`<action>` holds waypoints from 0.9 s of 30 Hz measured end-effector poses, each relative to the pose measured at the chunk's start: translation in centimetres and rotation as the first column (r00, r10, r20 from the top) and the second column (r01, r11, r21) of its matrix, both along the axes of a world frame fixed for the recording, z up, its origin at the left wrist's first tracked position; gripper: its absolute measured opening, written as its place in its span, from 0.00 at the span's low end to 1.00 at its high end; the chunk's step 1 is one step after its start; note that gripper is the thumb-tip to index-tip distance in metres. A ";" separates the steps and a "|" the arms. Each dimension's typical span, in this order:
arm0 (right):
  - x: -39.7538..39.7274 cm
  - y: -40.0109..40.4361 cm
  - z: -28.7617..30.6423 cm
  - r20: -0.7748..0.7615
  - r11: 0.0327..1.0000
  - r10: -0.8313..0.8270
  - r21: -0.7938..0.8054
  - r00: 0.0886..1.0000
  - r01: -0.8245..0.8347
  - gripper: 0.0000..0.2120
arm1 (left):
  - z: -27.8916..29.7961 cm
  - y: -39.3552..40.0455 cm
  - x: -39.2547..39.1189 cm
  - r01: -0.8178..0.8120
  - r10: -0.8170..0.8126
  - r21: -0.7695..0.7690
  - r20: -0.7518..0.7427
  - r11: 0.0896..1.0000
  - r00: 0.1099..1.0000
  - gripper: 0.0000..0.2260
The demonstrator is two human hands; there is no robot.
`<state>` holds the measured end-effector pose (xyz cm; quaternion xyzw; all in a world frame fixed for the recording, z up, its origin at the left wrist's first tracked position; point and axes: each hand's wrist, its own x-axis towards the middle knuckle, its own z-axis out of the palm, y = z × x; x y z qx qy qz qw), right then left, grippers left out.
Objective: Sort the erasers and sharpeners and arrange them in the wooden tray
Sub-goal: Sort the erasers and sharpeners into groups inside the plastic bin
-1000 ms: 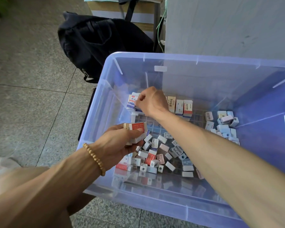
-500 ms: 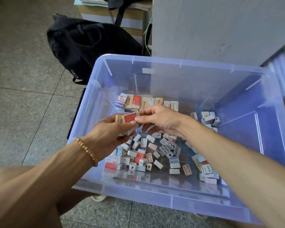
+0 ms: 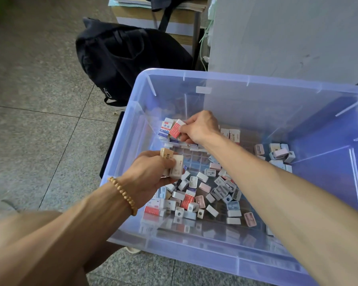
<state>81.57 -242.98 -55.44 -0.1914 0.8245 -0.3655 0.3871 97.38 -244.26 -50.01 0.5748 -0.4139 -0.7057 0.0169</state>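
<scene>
— Where does your bin (image 3: 225, 79) sit?
— On the floor (image 3: 33, 100) before you, the backpack (image 3: 122, 56) behind its left corner.
— And inside?
— A loose pile (image 3: 205, 193) lies near you, a row of erasers (image 3: 233, 134) along the far wall, a small cluster (image 3: 279, 153) to the right.

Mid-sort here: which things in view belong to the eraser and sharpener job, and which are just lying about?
Job:
- red eraser, pinched by right hand
- beige erasers, held in left hand
- eraser row
- loose pile
- sharpener cluster
- plastic bin

Lying about:
- black backpack
- cardboard box
</scene>
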 end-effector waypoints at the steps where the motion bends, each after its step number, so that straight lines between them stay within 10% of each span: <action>1: 0.2 0.0 -0.3 0.002 0.999 -0.033 -0.016 0.999 0.033 0.08 | -0.1 0.0 -0.1 -0.013 0.013 0.005 -0.001 1.000 1.000 0.12; 9: 1.4 0.6 -0.6 -0.139 0.989 -0.008 -0.149 0.990 -0.013 0.07 | 0.1 0.1 -0.3 -0.053 0.054 0.024 -0.027 0.998 0.998 0.12; 19: 0.3 7.0 3.1 0.115 0.894 0.417 -0.230 0.901 -0.384 0.14 | 0.3 -0.1 -1.0 -0.013 0.012 -0.037 -0.044 0.999 0.999 0.08; 27: 1.5 7.8 3.3 -0.256 0.844 0.485 -0.114 0.836 -0.525 0.22 | 0.6 0.4 -1.6 -0.017 0.014 -0.068 -0.042 0.998 0.999 0.07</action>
